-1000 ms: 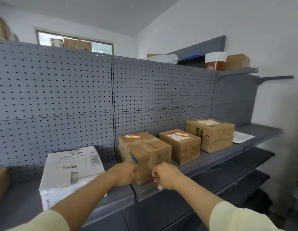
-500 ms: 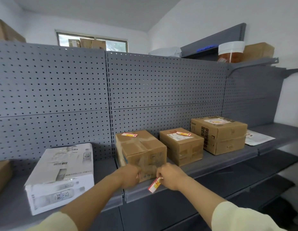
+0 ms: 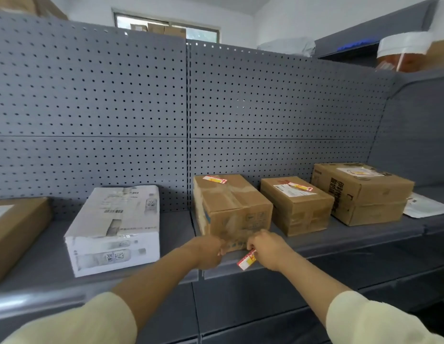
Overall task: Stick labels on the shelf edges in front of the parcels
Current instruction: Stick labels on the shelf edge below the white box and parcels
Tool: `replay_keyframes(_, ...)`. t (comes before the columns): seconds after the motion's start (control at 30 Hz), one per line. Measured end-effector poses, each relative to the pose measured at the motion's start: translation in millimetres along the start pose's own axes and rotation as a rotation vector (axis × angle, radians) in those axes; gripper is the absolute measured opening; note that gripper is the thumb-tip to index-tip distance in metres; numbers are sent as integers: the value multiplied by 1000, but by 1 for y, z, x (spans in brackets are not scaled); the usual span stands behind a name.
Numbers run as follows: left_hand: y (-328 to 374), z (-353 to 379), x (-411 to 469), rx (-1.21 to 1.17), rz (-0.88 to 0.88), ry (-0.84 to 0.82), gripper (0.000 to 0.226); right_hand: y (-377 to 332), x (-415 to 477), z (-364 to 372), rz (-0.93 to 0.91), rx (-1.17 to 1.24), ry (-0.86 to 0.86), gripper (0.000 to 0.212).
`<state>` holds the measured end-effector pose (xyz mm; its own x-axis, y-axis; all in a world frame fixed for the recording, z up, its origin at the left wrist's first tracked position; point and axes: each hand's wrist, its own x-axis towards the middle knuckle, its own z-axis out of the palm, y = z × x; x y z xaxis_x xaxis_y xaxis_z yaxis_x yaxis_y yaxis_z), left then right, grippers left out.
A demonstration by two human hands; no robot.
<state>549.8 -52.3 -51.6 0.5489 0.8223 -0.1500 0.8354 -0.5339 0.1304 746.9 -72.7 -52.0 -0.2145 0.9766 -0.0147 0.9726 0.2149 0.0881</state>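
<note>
Evidently light, limp and tacky, the red-and-white label (image 3: 246,260) hangs pinched at its upper end by the right hand (image 3: 268,249) over the shelf's front edge (image 3: 315,254), before the cardboard parcel (image 3: 231,209); left hand (image 3: 208,252) closed, contents unclear.

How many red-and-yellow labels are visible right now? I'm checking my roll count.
3 clearly: one on the front brown box's top, one on the middle box, one in the right hand at the shelf edge. The far-right box's sticker is too blurred to tell.
</note>
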Motion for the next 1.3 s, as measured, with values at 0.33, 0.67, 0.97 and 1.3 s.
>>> replay_keyframes(0.33, -13, 22, -3, -80, -56, -20, 33, -7, 16, 22, -70, -293, 11, 34)
replay_keyframes(0.67, -17, 20, -10, -87, -91, -15, 32, -6, 17, 20, -52, -279, 61, 31)
replay_keyframes(0.97, -17, 5, -24, -10, -140, 36, 35, -26, 18, -15, -113, 109, 199, 24)
replay_keyframes(1.3, -60, 5, -85, -13, -285, 67, 35, -105, 28, -10, -320, 220, 259, 20)
